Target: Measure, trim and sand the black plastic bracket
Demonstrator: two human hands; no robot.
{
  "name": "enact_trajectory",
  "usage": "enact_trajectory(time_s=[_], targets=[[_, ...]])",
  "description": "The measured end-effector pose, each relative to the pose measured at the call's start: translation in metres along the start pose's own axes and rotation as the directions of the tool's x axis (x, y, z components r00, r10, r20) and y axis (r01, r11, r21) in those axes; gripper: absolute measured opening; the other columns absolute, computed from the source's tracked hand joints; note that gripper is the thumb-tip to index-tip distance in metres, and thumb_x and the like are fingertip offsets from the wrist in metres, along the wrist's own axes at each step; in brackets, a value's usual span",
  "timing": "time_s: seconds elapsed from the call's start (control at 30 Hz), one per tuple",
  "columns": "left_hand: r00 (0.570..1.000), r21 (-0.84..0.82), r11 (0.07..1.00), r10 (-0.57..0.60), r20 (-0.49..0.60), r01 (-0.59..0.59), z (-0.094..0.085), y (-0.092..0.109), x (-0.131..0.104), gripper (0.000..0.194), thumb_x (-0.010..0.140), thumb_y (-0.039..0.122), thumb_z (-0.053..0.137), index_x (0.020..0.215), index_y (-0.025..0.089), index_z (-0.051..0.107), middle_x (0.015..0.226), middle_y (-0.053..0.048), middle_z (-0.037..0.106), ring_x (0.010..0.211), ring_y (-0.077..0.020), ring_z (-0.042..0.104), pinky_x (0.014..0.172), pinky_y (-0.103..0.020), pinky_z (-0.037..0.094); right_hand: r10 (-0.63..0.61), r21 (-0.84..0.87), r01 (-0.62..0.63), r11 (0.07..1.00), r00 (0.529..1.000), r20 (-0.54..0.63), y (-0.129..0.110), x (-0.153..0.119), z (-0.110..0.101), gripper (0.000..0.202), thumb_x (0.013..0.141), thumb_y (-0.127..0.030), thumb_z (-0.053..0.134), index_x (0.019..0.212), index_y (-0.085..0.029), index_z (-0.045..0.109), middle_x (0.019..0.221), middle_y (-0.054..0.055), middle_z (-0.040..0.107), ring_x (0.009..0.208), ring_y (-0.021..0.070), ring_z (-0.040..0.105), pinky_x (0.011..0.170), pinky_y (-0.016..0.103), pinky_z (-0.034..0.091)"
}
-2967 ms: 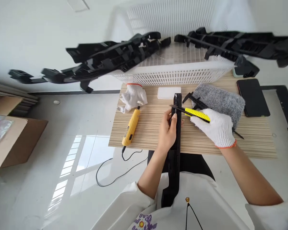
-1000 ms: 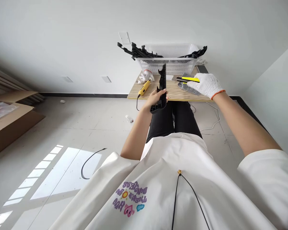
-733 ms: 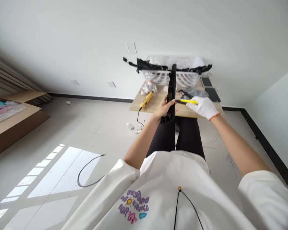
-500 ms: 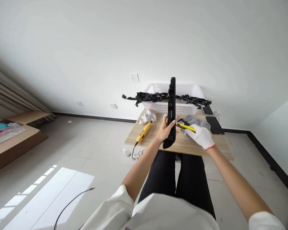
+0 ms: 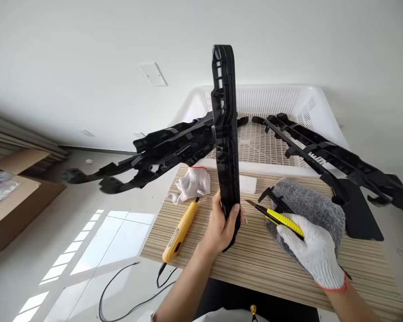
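My bare left hand (image 5: 223, 223) grips the lower end of a long black plastic part (image 5: 225, 134), which stands nearly upright above the table. Its visible side shows ribs and slots. In my right hand (image 5: 310, 246), which wears a white knitted glove, is a yellow and black utility knife (image 5: 284, 221). The blade points left toward the black part and is apart from it. Under the right hand lies a grey cloth (image 5: 309, 203), with black calipers (image 5: 278, 200) partly on it.
A white plastic basket (image 5: 317, 96) stands behind, with black parts (image 5: 174, 145) across its left rim and more black parts (image 5: 349, 161) across its right. A yellow corded tool (image 5: 181, 230), a white glove (image 5: 196, 182), a small white box (image 5: 247, 184) and a black flat pad (image 5: 362, 212) lie on the wooden table (image 5: 255, 261).
My view has come closer to the table and basket. The knife has moved away from the black part, to the right. Both hands keep their hold.
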State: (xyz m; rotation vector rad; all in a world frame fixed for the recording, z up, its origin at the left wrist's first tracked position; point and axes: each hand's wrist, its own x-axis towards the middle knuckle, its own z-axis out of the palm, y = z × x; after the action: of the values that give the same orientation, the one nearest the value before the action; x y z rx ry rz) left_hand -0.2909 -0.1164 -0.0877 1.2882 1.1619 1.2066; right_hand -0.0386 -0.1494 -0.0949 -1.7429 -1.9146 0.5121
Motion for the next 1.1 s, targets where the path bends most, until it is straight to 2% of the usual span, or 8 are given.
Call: enact_trajectory(time_s=[0.13, 0.2, 0.3, 0.47, 0.63, 0.9, 1.03, 1.1], targets=[[0.999, 0.064, 0.997, 0.039, 0.012, -0.04, -0.002, -0.011, -0.005, 0.037, 0.108, 0.037, 0.047, 0.14, 0.03, 0.027, 0.077, 0.005, 0.063, 0.065, -0.0146, 0.063, 0.074, -0.034, 0.055, -0.062, 0.006, 0.062, 0.998, 0.998, 0.005, -0.001, 0.002, 0.0, 0.034, 0.098, -0.055, 0.054, 0.107, -0.031, 0.075, 0.093, 0.0, 0.081, 0.077, 0.0214, 0.079, 0.065, 0.03, 0.062], [0.996, 0.038, 0.997, 0.073, -0.044, -0.071, 0.0, -0.015, -0.005, 0.038, 0.109, 0.036, 0.045, 0.14, 0.034, 0.023, 0.078, 0.006, 0.063, 0.063, -0.0135, 0.062, 0.071, -0.032, 0.056, -0.102, 0.0, 0.102, 0.995, 0.995, -0.005, 0.0, 0.004, 0.0, 0.031, 0.099, -0.054, 0.054, 0.104, -0.031, 0.075, 0.09, -0.002, 0.081, 0.072, 0.0199, 0.078, 0.061, 0.029, 0.062], [0.986, -0.016, 0.996, 0.086, -0.145, -0.09, 0.004, -0.017, -0.003, 0.032, 0.11, 0.037, 0.043, 0.136, 0.037, 0.025, 0.082, 0.006, 0.065, 0.061, -0.0126, 0.062, 0.066, -0.031, 0.056, -0.151, -0.015, 0.151, 0.988, 0.989, -0.008, 0.002, 0.005, 0.0, 0.028, 0.099, -0.053, 0.054, 0.104, -0.033, 0.074, 0.086, -0.005, 0.081, 0.068, 0.0182, 0.078, 0.056, 0.027, 0.062], [0.99, 0.058, 0.998, 0.002, -0.143, 0.006, 0.001, -0.013, -0.004, 0.026, 0.109, 0.037, 0.044, 0.13, 0.034, 0.029, 0.078, 0.006, 0.065, 0.063, -0.0149, 0.063, 0.069, -0.033, 0.055, -0.218, -0.035, 0.218, 0.975, 0.976, -0.003, -0.001, 0.009, -0.002, 0.034, 0.1, -0.057, 0.05, 0.104, -0.032, 0.073, 0.085, -0.004, 0.08, 0.066, 0.0205, 0.078, 0.053, 0.031, 0.063], [0.983, 0.247, 0.952, -0.183, -0.019, 0.182, -0.005, 0.0, -0.004, 0.013, 0.107, 0.04, 0.047, 0.11, 0.028, 0.045, 0.076, 0.001, 0.066, 0.068, -0.019, 0.065, 0.072, -0.036, 0.053, -0.25, -0.054, 0.25, 0.967, 0.968, 0.012, -0.002, 0.01, -0.003, 0.036, 0.101, -0.056, 0.049, 0.104, -0.031, 0.074, 0.084, -0.002, 0.08, 0.064, 0.0222, 0.077, 0.051, 0.033, 0.063], [0.975, 0.322, 0.92, -0.217, -0.057, 0.223, -0.002, 0.01, -0.001, 0.017, 0.106, 0.04, 0.048, 0.097, 0.026, 0.045, 0.071, 0.002, 0.065, 0.064, -0.0183, 0.064, 0.069, -0.033, 0.05, -0.29, -0.112, 0.289, 0.951, 0.957, 0.009, 0.001, 0.006, -0.002, 0.033, 0.101, -0.05, 0.052, 0.107, -0.026, 0.074, 0.086, -0.002, 0.081, 0.065, 0.0185, 0.077, 0.053, 0.028, 0.062], [0.995, 0.242, 0.966, -0.073, -0.072, 0.088, -0.003, 0.001, -0.004, 0.013, 0.108, 0.037, 0.044, 0.103, 0.027, 0.038, 0.072, 0.006, 0.064, 0.064, -0.0151, 0.063, 0.069, -0.03, 0.05, -0.278, -0.146, 0.277, 0.95, 0.96, 0.018, -0.003, 0.006, -0.006, 0.036, 0.104, -0.049, 0.05, 0.107, -0.022, 0.073, 0.085, -0.002, 0.08, 0.066, 0.0167, 0.077, 0.057, 0.027, 0.061], [0.995, 0.219, 0.974, -0.044, -0.091, 0.063, -0.004, -0.003, -0.004, 0.014, 0.108, 0.037, 0.044, 0.105, 0.027, 0.036, 0.074, 0.006, 0.064, 0.064, -0.0142, 0.063, 0.07, -0.03, 0.05, -0.286, -0.157, 0.284, 0.946, 0.958, 0.006, -0.003, 0.006, -0.006, 0.037, 0.104, -0.051, 0.05, 0.108, -0.021, 0.072, 0.086, -0.003, 0.08, 0.067, 0.0165, 0.077, 0.059, 0.027, 0.061]])
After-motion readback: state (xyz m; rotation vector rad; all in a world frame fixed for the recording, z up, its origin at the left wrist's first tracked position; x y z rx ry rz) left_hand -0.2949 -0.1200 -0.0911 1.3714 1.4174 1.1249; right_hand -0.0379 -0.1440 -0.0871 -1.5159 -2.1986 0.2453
